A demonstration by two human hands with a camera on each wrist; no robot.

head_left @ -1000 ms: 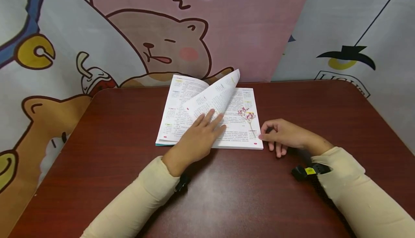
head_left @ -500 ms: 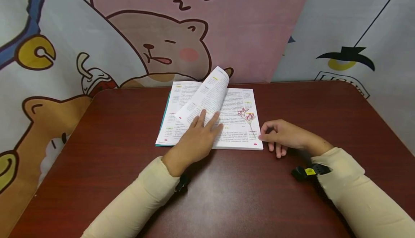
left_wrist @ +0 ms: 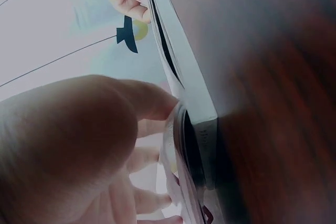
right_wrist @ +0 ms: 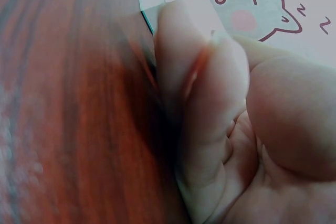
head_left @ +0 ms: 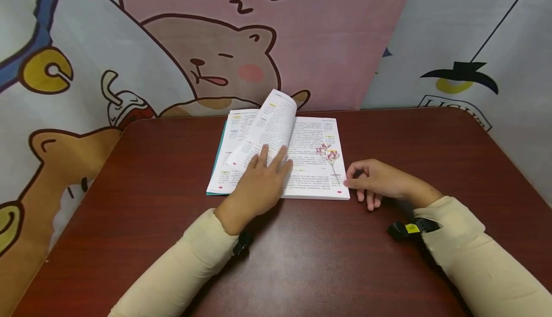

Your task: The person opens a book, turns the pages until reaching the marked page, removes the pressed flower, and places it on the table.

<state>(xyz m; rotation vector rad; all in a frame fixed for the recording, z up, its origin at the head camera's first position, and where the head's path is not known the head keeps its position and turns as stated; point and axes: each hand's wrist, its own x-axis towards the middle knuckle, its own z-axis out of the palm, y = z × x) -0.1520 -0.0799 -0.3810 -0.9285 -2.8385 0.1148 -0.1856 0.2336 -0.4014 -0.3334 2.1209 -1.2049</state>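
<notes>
An open book with printed text lies at the table's far side. On its right page is a thin sprig with red flowers. My left hand lies across the lower middle of the book, fingers straight and spread on a raised page that curls over toward the left. The left wrist view has this thumb at the bottom edge of the pages. At the lower right corner my right hand pinches the book's edge with thumb and index finger; its other fingers hang loosely curled beside it.
The reddish-brown table has a wood grain. Its far edge meets a cloth backdrop printed with cartoon animals. Each wrist wears a black strap; the right one carries a small device.
The raised page has swung further left over the left page, and my left fingers have shifted slightly left with it. My right hand and the sprig have stayed in place.
</notes>
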